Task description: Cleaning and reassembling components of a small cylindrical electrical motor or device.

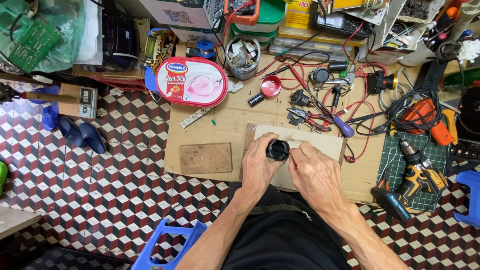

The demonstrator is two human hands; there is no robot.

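Two hands are met over a pale board (320, 142) laid on a cardboard sheet (225, 120) on the tiled floor (100, 190). A small black round part (277, 149) is gripped in the curled fingers of the left hand (259, 162), its open end turned up toward the camera — its long axis cannot be told from above. The right hand (316, 172) is closed with pinched fingers (296, 151) on something thin at the part's rim, too small to make out. Red-handled pliers (307, 117) and a purple-handled screwdriver (342, 125) are seen beyond the board, a yellow drill (417, 175) to the right.
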